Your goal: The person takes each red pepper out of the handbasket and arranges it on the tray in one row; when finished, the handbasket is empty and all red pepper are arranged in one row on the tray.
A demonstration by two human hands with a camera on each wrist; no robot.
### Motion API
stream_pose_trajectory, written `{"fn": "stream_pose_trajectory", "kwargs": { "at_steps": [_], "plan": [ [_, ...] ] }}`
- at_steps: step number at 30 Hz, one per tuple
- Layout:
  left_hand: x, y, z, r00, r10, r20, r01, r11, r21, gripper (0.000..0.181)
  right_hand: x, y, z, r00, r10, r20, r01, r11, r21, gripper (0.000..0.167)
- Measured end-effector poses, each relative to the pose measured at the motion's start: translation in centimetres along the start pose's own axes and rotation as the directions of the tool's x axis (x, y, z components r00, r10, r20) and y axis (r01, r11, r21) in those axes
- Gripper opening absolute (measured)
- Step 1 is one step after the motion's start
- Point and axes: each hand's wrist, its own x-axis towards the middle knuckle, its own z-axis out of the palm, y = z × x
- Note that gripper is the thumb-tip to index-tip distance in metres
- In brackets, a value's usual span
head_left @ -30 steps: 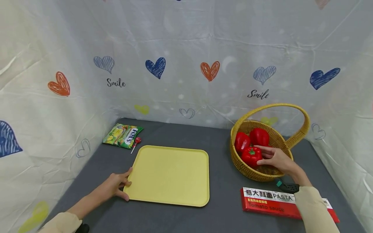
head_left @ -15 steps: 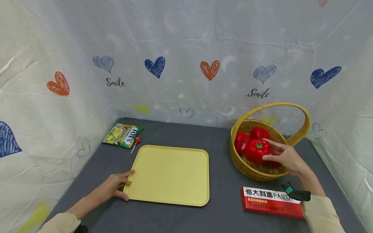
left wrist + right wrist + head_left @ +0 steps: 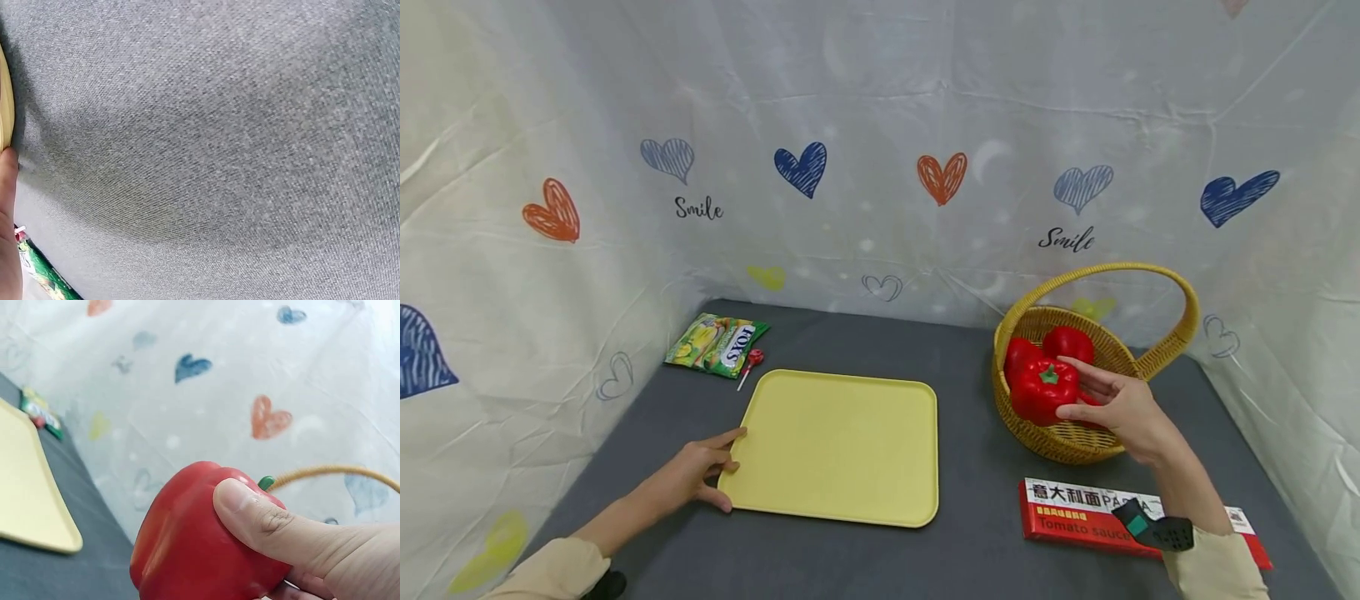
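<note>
My right hand (image 3: 1131, 414) grips a red bell pepper (image 3: 1043, 393) between thumb and fingers, over the yellow wicker basket (image 3: 1060, 446). In the right wrist view the thumb presses the side of the same pepper (image 3: 194, 537), near its green stem. Other red peppers (image 3: 1069, 342) lie in the basket, partly hidden by the held one. At the yellow tray's left edge, my left hand (image 3: 688, 479) rests with fingers and thumb touching the rim of the tray (image 3: 838, 450). The left wrist view catches only a finger (image 3: 7, 187) against the tray's rim.
A green candy bag (image 3: 715, 343) and a red lollipop (image 3: 755, 358) lie beyond the tray's upper left corner. The red pasta box (image 3: 1075, 523) lies in front of the basket, partly under my right forearm. The basket's tall handle (image 3: 1105, 268) arches above it. Patterned cloth walls surround the grey table.
The right hand has lifted the pepper from among the others; it moved right and up, then back left. The left hand has stayed nearly still at the tray.
</note>
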Motion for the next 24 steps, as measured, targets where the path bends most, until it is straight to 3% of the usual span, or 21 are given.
{"fn": "stream_pose_trajectory", "kwargs": {
  "at_steps": [9,16,24],
  "plan": [
    [0.2,0.0,0.0,1.0,-0.005,0.01,0.005,0.999,0.032,0.041,1.4,-0.3,4.0,0.999,-0.041,0.024,0.038,0.993,0.111,0.068],
    [0.1,0.1,-0.1,1.0,-0.018,0.018,0.017,0.999,0.044,0.045,4.3,-0.2,7.9,0.99,-0.1,0.103,0.074,0.971,0.227,0.067],
    [0.1,0.1,-0.1,0.998,-0.055,0.036,0.054,0.998,0.038,0.044,8.0,0.0,12.7,0.974,-0.128,0.187,0.063,0.946,0.319,0.068]
  ]
}}
